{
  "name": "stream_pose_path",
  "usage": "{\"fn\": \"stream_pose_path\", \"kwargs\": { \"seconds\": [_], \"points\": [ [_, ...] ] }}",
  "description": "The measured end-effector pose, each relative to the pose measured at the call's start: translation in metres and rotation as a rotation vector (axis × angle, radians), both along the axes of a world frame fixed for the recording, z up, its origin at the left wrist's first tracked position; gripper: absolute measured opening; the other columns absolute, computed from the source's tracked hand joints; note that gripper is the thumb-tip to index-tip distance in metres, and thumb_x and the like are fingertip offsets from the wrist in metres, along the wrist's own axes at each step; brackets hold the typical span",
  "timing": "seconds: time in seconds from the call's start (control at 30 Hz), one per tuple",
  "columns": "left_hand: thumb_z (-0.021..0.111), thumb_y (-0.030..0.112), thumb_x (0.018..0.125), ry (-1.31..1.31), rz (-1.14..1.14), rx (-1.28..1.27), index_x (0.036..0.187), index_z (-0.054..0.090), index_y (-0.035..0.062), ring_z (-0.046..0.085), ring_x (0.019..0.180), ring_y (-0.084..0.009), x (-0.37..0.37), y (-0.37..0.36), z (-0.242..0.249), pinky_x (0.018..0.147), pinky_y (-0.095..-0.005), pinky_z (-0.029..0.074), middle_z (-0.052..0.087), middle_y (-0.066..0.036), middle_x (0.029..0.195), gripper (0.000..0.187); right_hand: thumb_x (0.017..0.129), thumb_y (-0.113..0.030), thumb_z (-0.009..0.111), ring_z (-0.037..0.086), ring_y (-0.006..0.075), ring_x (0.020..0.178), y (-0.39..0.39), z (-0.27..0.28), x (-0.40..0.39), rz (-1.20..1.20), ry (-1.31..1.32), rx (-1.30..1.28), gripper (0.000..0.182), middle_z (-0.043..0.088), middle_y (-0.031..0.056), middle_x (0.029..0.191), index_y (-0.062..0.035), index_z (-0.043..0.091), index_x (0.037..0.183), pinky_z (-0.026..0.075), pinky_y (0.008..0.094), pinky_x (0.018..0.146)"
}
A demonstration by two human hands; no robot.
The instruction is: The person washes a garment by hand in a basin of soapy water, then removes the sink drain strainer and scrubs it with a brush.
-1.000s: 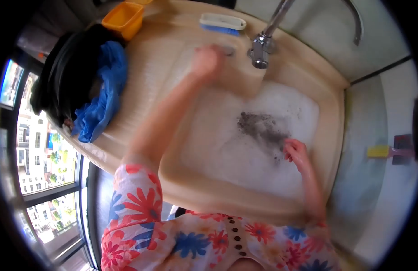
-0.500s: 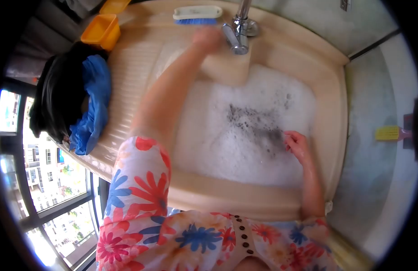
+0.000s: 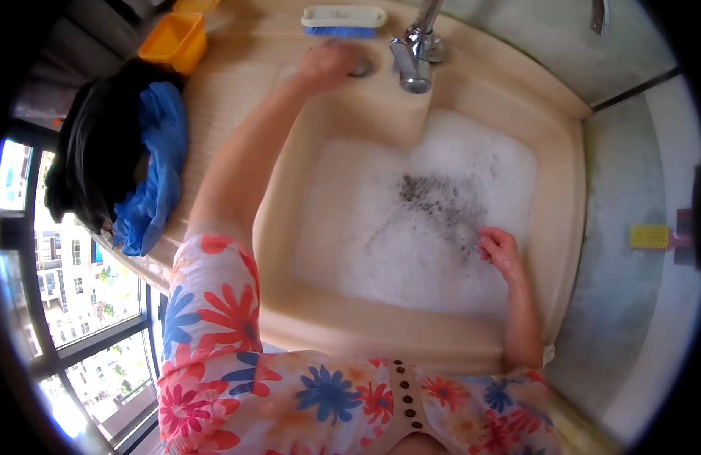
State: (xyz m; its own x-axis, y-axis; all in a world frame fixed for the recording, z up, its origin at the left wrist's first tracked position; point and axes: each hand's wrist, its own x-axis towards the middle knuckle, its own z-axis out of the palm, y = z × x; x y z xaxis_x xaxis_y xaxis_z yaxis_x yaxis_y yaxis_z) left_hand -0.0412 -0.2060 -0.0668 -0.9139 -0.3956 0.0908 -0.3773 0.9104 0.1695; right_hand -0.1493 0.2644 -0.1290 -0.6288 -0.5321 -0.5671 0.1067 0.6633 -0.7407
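My left hand reaches to the back ledge of a beige sink, with its fingers closed on a round grey knob just left of the chrome faucet. The basin is full of white foam with a dark speckled patch in the middle. At the right edge of that patch my right hand sits in the foam with its fingers curled. What it touches under the foam is hidden.
A white brush with blue bristles lies behind the knob. An orange tub stands at the back left. Black cloth and blue cloth are heaped on the left drainboard. A yellow brush lies on the floor at right. Windows are on the left.
My left hand has shifted left from beside the faucet onto the round grey knob. My right hand has stayed at the edge of the dark patch. The view has shifted slightly.
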Motion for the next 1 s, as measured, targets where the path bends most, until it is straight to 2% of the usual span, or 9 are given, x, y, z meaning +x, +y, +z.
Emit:
{"fn": "stream_pose_path", "kwargs": {
  "seconds": [0.03, 0.13, 0.23, 0.33, 0.43, 0.63, 0.73, 0.83, 1.0],
  "points": [
    [0.040, 0.030, 0.085, -0.047, 0.029, -0.012, 0.107, 0.056, 0.0112, 0.043, 0.112, -0.0211, 0.006, 0.007, 0.010, 0.091, -0.0367, 0.035, 0.049, -0.003, 0.121, 0.033, 0.082, -0.010, 0.052, 0.052, 0.0088, 0.058, 0.002, -0.002, -0.001, 0.004, 0.001, -0.003, 0.022, 0.058, 0.0043, 0.074, -0.0010, 0.057, 0.101, 0.043, 0.0225, 0.048],
    [0.047, 0.026, 0.078, 0.053, 0.056, 0.009, 0.098, 0.055, 0.0168, 0.042, 0.111, -0.0251, 0.033, -0.001, 0.002, 0.086, -0.0484, 0.038, 0.050, -0.002, 0.115, 0.023, 0.082, -0.011, 0.053, 0.052, 0.0089, 0.054, 0.004, -0.005, -0.006, 0.008, 0.006, 0.009, 0.022, 0.058, 0.0036, 0.072, -0.0014, 0.057, 0.101, 0.042, 0.0219, 0.046],
    [0.042, 0.032, 0.083, 0.019, 0.071, -0.056, 0.107, 0.051, 0.0146, 0.039, 0.115, -0.0271, 0.070, -0.017, -0.002, 0.090, -0.0504, 0.034, 0.047, -0.006, 0.120, 0.031, 0.082, -0.013, 0.053, 0.051, 0.0089, 0.050, 0.005, -0.004, -0.007, 0.000, 0.057, 0.031, 0.023, 0.059, 0.0033, 0.071, -0.0021, 0.057, 0.101, 0.039, 0.0211, 0.044],
    [0.037, 0.041, 0.084, 0.273, 0.459, -0.286, 0.118, 0.044, 0.0101, 0.036, 0.118, -0.0305, 0.092, -0.057, -0.038, 0.093, -0.0509, 0.030, 0.040, -0.013, 0.127, 0.046, 0.083, -0.015, 0.051, 0.052, 0.0086, 0.051, 0.009, -0.006, -0.009, 0.010, 0.052, 0.048, 0.021, 0.059, 0.0023, 0.070, -0.0063, 0.057, 0.102, 0.038, 0.0206, 0.042],
    [0.033, 0.048, 0.084, 0.131, 0.597, -0.130, 0.126, 0.035, 0.0063, 0.029, 0.123, -0.0328, 0.097, -0.088, -0.020, 0.097, -0.0495, 0.027, 0.033, -0.018, 0.131, 0.059, 0.084, -0.016, 0.052, 0.052, 0.0091, 0.049, 0.015, -0.010, -0.011, -0.002, 0.053, 0.072, 0.021, 0.058, 0.0022, 0.069, -0.0057, 0.057, 0.101, 0.038, 0.0209, 0.041],
    [0.033, 0.054, 0.082, 0.208, 0.689, -0.047, 0.124, 0.039, 0.0050, 0.028, 0.123, -0.0350, 0.080, -0.150, -0.021, 0.098, -0.0483, 0.027, 0.033, -0.018, 0.131, 0.065, 0.083, -0.017, 0.054, 0.052, 0.0100, 0.048, 0.028, -0.031, -0.014, -0.091, 0.049, 0.126, 0.017, 0.056, 0.0020, 0.066, -0.0044, 0.057, 0.094, 0.040, 0.0217, 0.041],
    [0.033, 0.053, 0.082, 0.067, 0.617, 0.064, 0.121, 0.042, 0.0031, 0.032, 0.120, -0.0346, 0.065, -0.173, -0.014, 0.096, -0.0492, 0.028, 0.034, -0.018, 0.130, 0.064, 0.081, -0.012, 0.054, 0.052, 0.0100, 0.048, 0.023, -0.028, -0.010, -0.141, 0.049, 0.112, 0.018, 0.056, 0.0024, 0.067, -0.0020, 0.057, 0.095, 0.041, 0.0217, 0.041],
    [0.033, 0.046, 0.085, 0.110, 0.605, -0.147, 0.119, 0.044, 0.0062, 0.036, 0.118, -0.0321, 0.029, -0.171, -0.031, 0.094, -0.0493, 0.031, 0.038, -0.014, 0.129, 0.053, 0.081, -0.012, 0.054, 0.052, 0.0103, 0.048, 0.020, -0.025, -0.008, -0.087, 0.084, 0.148, 0.017, 0.056, 0.0030, 0.065, -0.0012, 0.057, 0.093, 0.041, 0.0222, 0.040],
    [0.031, 0.030, 0.089, 0.022, 0.052, -0.288, 0.118, 0.047, 0.0156, 0.041, 0.113, -0.0277, 0.041, -0.107, -0.014, 0.093, -0.0483, 0.033, 0.043, -0.005, 0.127, 0.036, 0.079, -0.010, 0.054, 0.050, 0.0101, 0.047, 0.026, -0.035, -0.010, -0.073, 0.120, 0.168, 0.009, 0.051, 0.0019, 0.059, -0.0016, 0.053, 0.078, 0.037, 0.0233, 0.039]
  ]
}}
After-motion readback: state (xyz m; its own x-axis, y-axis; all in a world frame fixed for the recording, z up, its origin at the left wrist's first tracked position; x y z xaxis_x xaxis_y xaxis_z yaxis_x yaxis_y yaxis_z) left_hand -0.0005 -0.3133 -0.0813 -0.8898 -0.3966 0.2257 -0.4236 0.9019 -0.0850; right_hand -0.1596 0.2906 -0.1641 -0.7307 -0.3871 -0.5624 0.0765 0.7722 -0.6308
